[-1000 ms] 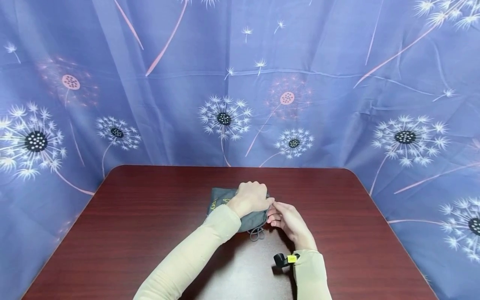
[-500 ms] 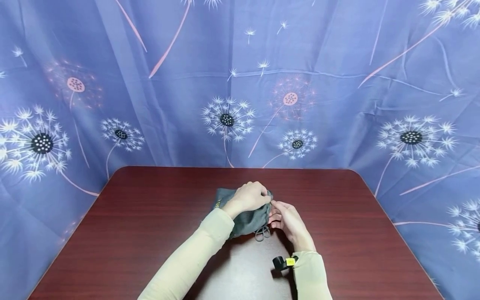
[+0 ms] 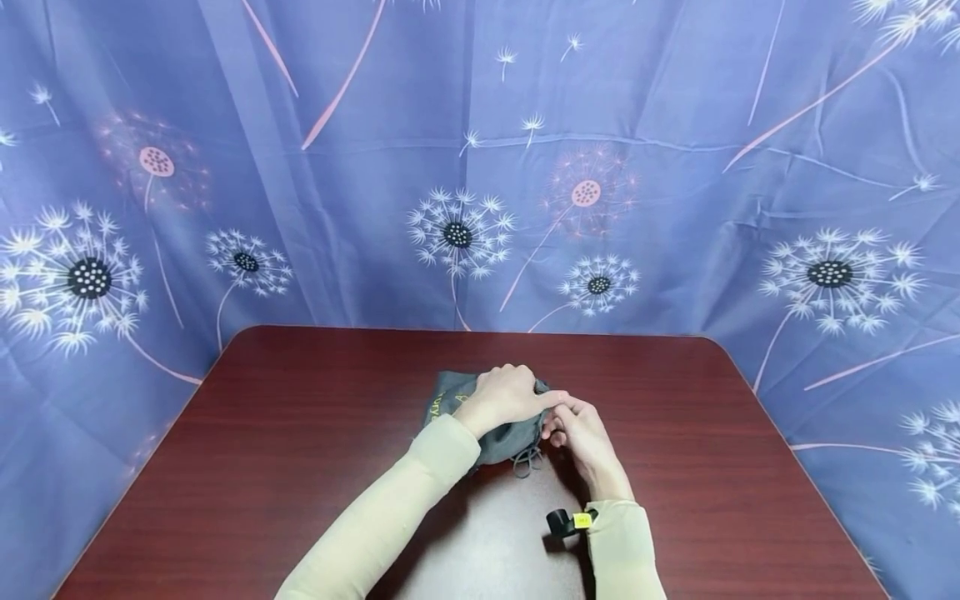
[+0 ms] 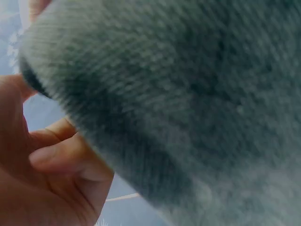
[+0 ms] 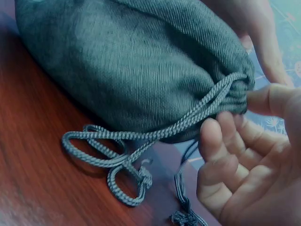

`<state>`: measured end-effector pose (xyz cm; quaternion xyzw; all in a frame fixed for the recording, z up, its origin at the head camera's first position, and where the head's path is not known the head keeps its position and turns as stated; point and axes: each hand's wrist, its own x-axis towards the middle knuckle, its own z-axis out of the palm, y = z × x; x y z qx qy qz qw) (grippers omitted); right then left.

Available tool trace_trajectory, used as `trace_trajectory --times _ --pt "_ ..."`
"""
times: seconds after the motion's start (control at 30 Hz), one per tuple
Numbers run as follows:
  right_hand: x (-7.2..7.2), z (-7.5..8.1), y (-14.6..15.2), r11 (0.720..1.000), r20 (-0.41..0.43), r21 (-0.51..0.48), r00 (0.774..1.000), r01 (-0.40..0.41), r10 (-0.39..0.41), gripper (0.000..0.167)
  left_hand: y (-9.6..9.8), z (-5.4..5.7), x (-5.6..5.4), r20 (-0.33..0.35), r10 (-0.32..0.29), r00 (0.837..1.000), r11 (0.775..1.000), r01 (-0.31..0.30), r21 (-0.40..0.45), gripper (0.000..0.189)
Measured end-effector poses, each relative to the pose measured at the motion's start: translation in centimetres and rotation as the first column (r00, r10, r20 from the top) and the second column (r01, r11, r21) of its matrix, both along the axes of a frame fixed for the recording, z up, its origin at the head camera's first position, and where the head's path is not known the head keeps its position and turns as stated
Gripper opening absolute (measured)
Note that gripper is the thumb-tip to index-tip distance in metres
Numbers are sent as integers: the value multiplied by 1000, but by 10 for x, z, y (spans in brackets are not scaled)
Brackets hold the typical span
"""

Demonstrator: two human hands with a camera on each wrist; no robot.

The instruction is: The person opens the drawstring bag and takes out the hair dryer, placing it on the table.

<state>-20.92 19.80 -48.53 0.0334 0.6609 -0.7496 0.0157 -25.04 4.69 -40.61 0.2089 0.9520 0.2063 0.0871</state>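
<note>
- We see a dark grey drawstring bag of ribbed cloth near the middle of the dark red-brown table with wood grain; some yellow letters show on its side, partly covered.
- The left hand lies over the upper side of the bag, and its thumb is stretched toward the other hand. Its other fingers are mostly hidden, so we cannot tell how firmly they hold the cloth.
- The right hand is at the gathered mouth of the bag. We see its fingers bent in a narrow pinch at the edge of this mouth, and their tips are near the left thumb.
- The grey braided cord goes from the mouth along the bag and makes loose loops beside it. A darker cord end hangs under the mouth, near the curled fingers.
- In the left wrist view the cloth fills most of the space, and it is blurred.
- Both arms wear pale cream sleeves; at the right cuff sits a small black device with yellow label.
- Behind the table we see a blue curtain with dandelion print.
</note>
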Motion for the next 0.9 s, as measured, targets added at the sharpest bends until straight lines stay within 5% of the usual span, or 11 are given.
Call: trace_trajectory --times 0.4,0.63,0.9 --pt "2 -2 4 998 -39 -61 999 -32 30 10 3 2 -10 106 -14 994 1000 14 -2 55" --pt "0 -2 -6 994 -30 -103 999 39 -42 17 1 7 -5 58 -11 998 1000 10 4 40" --pt "1 3 4 973 -3 -202 993 -114 115 17 -1 8 -4 135 -19 991 995 6 95 46"
